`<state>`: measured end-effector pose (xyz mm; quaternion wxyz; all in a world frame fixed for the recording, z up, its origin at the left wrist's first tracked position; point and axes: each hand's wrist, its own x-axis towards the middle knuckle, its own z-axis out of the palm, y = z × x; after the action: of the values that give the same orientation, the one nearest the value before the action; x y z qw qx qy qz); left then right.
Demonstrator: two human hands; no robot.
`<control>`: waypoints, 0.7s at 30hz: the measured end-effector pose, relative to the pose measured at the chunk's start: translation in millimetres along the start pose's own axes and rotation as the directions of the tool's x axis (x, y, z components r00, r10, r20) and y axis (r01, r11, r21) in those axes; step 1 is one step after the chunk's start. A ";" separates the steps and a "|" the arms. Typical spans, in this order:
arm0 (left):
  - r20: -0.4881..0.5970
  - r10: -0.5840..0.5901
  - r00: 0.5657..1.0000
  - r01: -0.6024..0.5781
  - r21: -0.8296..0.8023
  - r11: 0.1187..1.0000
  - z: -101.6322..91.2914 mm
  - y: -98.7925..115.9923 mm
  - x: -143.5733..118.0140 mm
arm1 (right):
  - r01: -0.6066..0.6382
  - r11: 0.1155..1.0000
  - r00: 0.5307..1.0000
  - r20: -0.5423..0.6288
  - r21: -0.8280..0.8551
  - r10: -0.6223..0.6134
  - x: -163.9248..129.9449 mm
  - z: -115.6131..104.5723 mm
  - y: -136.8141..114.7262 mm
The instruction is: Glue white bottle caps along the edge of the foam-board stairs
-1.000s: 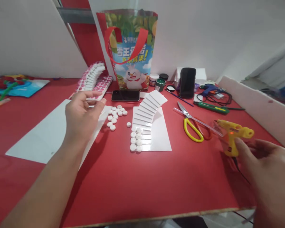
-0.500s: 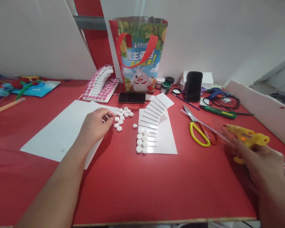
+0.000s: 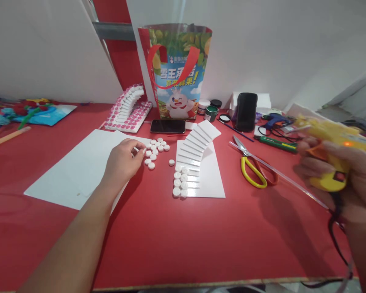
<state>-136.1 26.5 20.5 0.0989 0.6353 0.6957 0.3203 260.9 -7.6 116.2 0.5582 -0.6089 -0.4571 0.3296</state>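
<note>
My right hand [image 3: 347, 175] grips a yellow hot glue gun [image 3: 332, 132], raised over the table's right side; its orange light is lit and its nozzle points left. My left hand [image 3: 125, 158] rests over the edge of the white sheets, thumb and forefinger pinched on a small white disc [image 3: 144, 151], mostly hidden. Beside these fingertips lies a loose group of white discs [image 3: 153, 147], with a single disc [image 3: 171, 162] apart from them. A curved white stepped strip [image 3: 192, 147] stands on a white board [image 3: 212, 179]. Two columns of discs [image 3: 180, 182] cover its near left end.
Yellow-and-red-handled scissors [image 3: 253, 173] and a clear glue stick [image 3: 280, 174] lie right of the board. Behind stand a phone [image 3: 167, 126], a printed bag [image 3: 179, 73], paint jars [image 3: 211, 113] and a pink-dotted stepped model [image 3: 128, 108]. White sheets [image 3: 67, 171] lie left.
My right hand has lifted the glue gun off the table's right side, its cord now showing below. My left hand stays beside the discs, its fingers pinched. The view has shifted slightly.
</note>
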 end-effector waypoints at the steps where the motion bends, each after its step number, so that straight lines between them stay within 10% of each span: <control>1: -0.004 -0.005 1.000 0.005 -0.003 1.000 1.1 -0.9 0.0 | -0.118 0.979 0.991 0.077 0.164 0.106 0.8 12.1 -9.7; 10: 0.125 -0.010 0.992 0.014 -0.033 0.999 4.0 0.1 -0.4 | -0.306 0.865 0.878 0.468 0.397 0.096 -9.2 94.2 22.5; 21: 0.154 -0.029 0.988 0.041 -0.077 0.996 10.6 -6.2 4.4 | -0.370 0.865 0.835 0.530 0.338 0.150 0.1 95.5 57.0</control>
<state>-136.1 34.1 9.9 0.1830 0.6412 0.6838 0.2963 184.6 31.0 45.1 0.4929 -0.4266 -0.4093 0.6384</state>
